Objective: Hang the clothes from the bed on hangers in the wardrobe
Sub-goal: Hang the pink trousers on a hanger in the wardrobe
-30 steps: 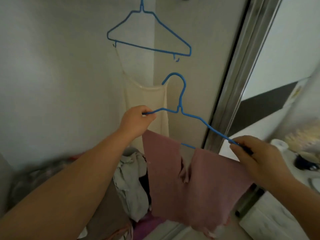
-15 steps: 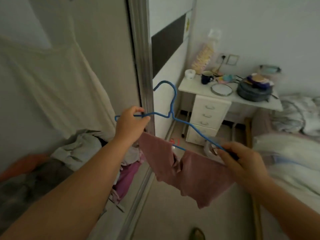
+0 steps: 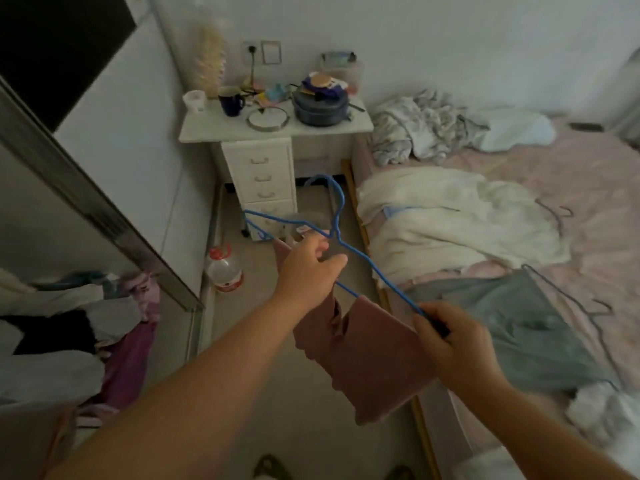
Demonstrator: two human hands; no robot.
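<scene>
A bed [image 3: 588, 174] with a pink sheet carries a crumpled grey-white blanket [image 3: 419, 128], a heaped white garment [image 3: 460, 220], a grey-green garment [image 3: 526, 323] and two wire hangers [image 3: 568, 299] (thin, dark). On the floor [image 3: 263, 278] stands a plastic bottle [image 3: 224, 271].

1. This is a home bedroom: a low bed with a pink sheet [image 3: 588, 174] fills the side from 1 to 4 o'clock, strewn with crumpled white and grey-green clothes [image 3: 460, 216].
2. At 12 o'clock, a white bedside drawer unit [image 3: 263, 174] carries a dark blue mug [image 3: 231, 100] and a dark lidded cooking pot [image 3: 320, 107].
3. At 9 o'clock, a sliding-door wardrobe with a grey metal frame [image 3: 86, 206] holds heaped garments.
</scene>
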